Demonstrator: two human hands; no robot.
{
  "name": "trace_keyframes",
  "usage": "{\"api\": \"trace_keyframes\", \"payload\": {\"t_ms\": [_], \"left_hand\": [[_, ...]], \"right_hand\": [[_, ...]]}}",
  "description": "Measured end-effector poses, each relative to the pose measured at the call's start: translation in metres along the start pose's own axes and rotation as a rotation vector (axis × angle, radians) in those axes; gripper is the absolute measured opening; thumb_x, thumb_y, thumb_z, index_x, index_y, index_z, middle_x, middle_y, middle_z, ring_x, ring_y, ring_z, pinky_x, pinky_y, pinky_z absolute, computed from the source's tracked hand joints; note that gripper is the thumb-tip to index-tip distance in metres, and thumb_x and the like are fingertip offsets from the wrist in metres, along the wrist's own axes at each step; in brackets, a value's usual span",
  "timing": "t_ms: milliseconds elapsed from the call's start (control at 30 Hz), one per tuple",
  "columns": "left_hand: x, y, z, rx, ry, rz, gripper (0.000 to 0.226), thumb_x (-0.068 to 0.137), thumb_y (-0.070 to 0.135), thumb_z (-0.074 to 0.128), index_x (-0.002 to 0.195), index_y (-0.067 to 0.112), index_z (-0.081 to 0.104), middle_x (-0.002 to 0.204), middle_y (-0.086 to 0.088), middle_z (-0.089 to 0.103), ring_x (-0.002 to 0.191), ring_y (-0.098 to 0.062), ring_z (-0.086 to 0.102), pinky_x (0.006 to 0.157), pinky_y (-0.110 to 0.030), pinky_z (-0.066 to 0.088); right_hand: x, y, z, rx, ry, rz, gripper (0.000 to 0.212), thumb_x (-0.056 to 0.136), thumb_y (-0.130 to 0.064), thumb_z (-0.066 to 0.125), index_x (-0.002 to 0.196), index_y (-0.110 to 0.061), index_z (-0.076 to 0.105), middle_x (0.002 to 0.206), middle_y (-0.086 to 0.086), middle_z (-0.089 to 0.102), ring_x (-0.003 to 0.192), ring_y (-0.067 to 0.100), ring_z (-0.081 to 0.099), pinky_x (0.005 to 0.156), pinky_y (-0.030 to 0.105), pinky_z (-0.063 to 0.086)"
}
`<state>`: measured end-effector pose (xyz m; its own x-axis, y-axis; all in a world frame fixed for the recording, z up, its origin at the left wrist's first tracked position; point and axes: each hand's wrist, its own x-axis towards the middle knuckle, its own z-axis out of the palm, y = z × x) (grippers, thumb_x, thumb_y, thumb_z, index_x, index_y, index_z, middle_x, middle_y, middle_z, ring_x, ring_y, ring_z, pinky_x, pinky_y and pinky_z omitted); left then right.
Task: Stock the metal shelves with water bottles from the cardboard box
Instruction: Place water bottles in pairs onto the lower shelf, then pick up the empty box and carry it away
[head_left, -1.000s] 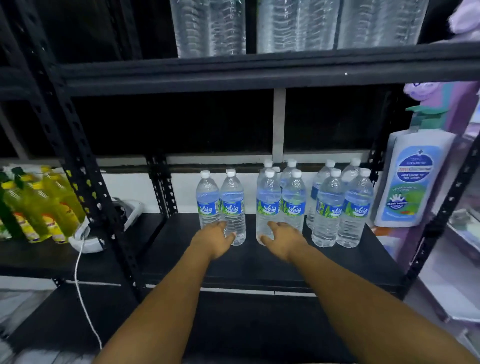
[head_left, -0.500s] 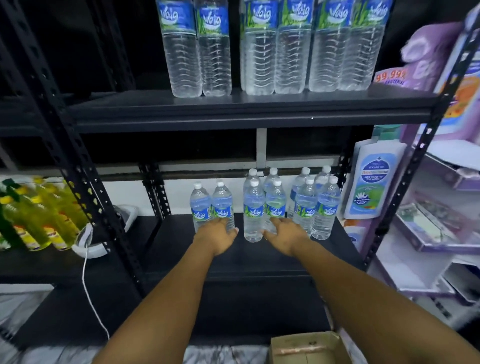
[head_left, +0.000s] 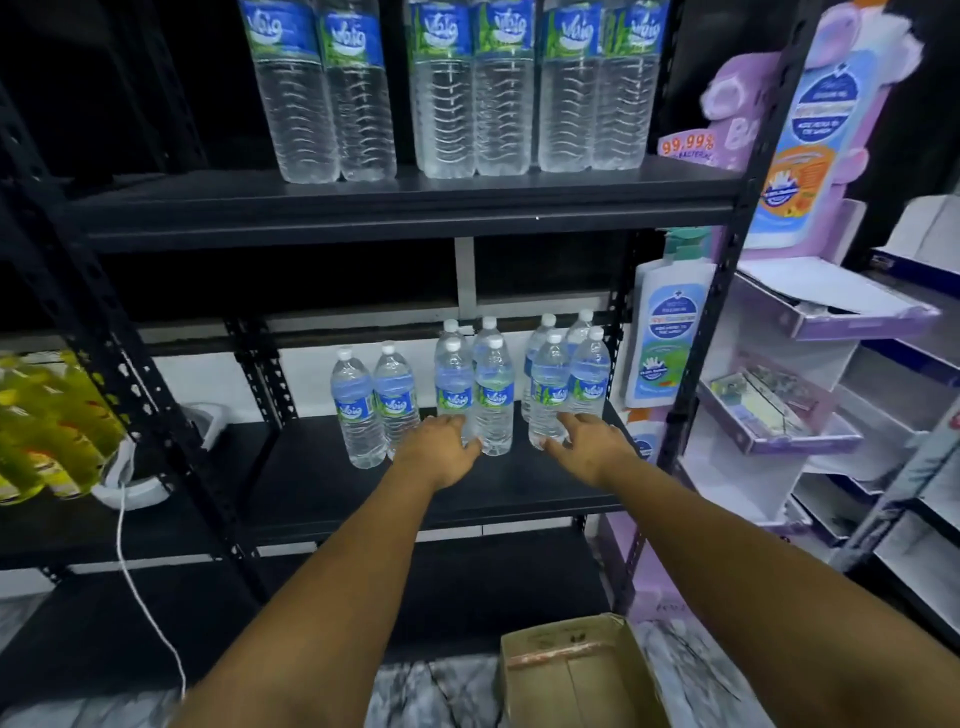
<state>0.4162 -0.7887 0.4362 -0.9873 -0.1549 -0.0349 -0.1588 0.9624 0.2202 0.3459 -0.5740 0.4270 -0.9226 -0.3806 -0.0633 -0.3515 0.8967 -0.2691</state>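
Small clear plastic water bottles (head_left: 470, 387) standing near back right corner of black metal shelf (head_left: 322, 483), left hand (head_left: 439, 449) and right hand (head_left: 587, 447) flat-fingered against front bottles, gripping nothing, open brown cardboard box (head_left: 571, 675) on floor below.

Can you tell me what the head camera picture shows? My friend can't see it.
Two bare arms reach to a row of small water bottles on a black metal shelf; the left hand and right hand rest at the bottles' bases. Bigger water bottles stand on the shelf above, and an open cardboard box sits on the floor below.
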Motion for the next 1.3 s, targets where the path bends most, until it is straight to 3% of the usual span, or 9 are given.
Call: {"api": "trace_keyframes", "payload": {"t_ms": [200, 533, 633, 900, 1133, 1300], "left_hand": [[0.016, 0.061, 0.02, -0.018, -0.036, -0.023, 0.063, 0.101, 0.048, 0.035, 0.153, 0.014, 0.025, 0.158, -0.01, 0.026, 0.145, -0.027, 0.025, 0.116, -0.041, 0.026], [0.037, 0.133, 0.064, -0.063, -0.069, -0.1, 0.062, 0.101, 0.049, 0.035, 0.152, 0.016, 0.026, 0.158, -0.008, 0.029, 0.144, -0.027, 0.026, 0.116, -0.042, 0.026], [0.041, 0.136, 0.085, -0.097, -0.086, -0.127, 0.062, 0.1, 0.05, 0.038, 0.151, 0.015, 0.03, 0.154, -0.011, 0.035, 0.141, -0.029, 0.031, 0.114, -0.044, 0.029], [0.046, 0.119, 0.159, -0.172, -0.156, -0.173, 0.069, 0.099, 0.049, 0.041, 0.152, 0.01, 0.023, 0.156, -0.013, 0.03, 0.146, -0.03, 0.02, 0.116, -0.044, 0.026], [0.05, 0.098, 0.248, -0.22, -0.306, -0.246, 0.07, 0.099, 0.05, 0.041, 0.153, 0.012, 0.02, 0.158, -0.01, 0.026, 0.148, -0.03, 0.017, 0.118, -0.044, 0.023], [0.049, 0.08, 0.312, -0.24, -0.391, -0.29, 0.068, 0.1, 0.048, 0.04, 0.153, 0.011, 0.02, 0.158, -0.011, 0.025, 0.148, -0.031, 0.016, 0.118, -0.041, 0.022]], "right_hand": [[0.0, 0.068, -0.01, -0.017, -0.02, -0.001, 0.067, 0.096, -0.059, 0.033, 0.149, -0.018, 0.028, 0.15, 0.011, 0.036, 0.138, 0.03, 0.032, 0.113, 0.044, 0.028], [0.015, 0.163, 0.0, -0.027, -0.109, -0.011, 0.071, 0.094, -0.063, 0.033, 0.149, -0.018, 0.028, 0.15, 0.014, 0.036, 0.137, 0.033, 0.034, 0.112, 0.048, 0.03], [0.019, 0.174, 0.016, -0.013, -0.151, -0.013, 0.07, 0.095, -0.061, 0.032, 0.149, -0.017, 0.027, 0.15, 0.015, 0.035, 0.137, 0.033, 0.034, 0.112, 0.048, 0.029], [0.028, 0.196, 0.075, 0.071, -0.196, 0.016, 0.063, 0.097, -0.052, 0.039, 0.147, -0.015, 0.03, 0.146, 0.015, 0.042, 0.133, 0.033, 0.039, 0.108, 0.041, 0.034], [0.031, 0.225, 0.16, 0.093, -0.342, 0.092, 0.065, 0.095, -0.057, 0.038, 0.147, -0.019, 0.03, 0.139, 0.014, 0.05, 0.124, 0.034, 0.049, 0.103, 0.043, 0.04], [0.031, 0.246, 0.219, 0.147, -0.443, 0.17, 0.065, 0.093, -0.06, 0.039, 0.147, -0.025, 0.029, 0.147, 0.01, 0.043, 0.13, 0.035, 0.044, 0.107, 0.047, 0.038]]}}
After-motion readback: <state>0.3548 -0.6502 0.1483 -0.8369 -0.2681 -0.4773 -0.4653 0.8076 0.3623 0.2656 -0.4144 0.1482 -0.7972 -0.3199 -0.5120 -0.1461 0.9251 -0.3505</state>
